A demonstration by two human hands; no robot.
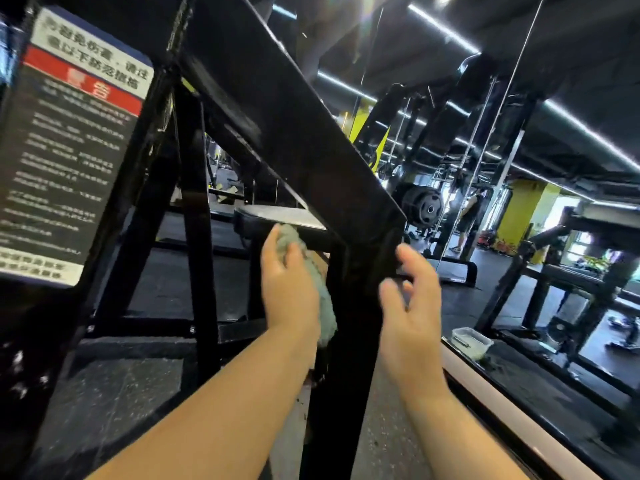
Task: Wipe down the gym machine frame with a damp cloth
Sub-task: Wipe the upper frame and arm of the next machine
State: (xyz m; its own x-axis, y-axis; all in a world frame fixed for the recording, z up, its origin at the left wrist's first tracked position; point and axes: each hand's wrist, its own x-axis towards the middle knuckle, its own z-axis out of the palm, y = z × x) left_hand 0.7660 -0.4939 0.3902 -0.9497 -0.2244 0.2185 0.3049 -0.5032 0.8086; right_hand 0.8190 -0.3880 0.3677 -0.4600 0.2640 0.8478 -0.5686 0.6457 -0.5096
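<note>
Item 1: gym machine frame (277,116). Black steel, with a wide sloping beam that is running down from upper left to meet an upright post (349,341) at the centre of the head view.

Item 2: cloth (327,313). Grey-green and bunched, it is lying against the left face of the upright post just below the joint, with one end showing above the fingers and the other hanging below the wrist.

Item 3: left hand (289,292). It is gripping the cloth, fingers close together and curled round it, and pressing it to the post.

Item 4: right hand (415,306). It is hovering just beside the post's right face, fingers spread and loosely bent, holding nothing. It is blurred, so contact with the post cannot be told.

Item 5: warning placard (69,150). Red, white and black, it is sitting on the frame at far left.

Item 6: padded seat (277,216). It is showing behind the post.

Item 7: clear plastic tub (472,341). It is sitting low at right, well apart from both hands.

Item 8: weight plate (424,206). It is showing in the background at right.
</note>
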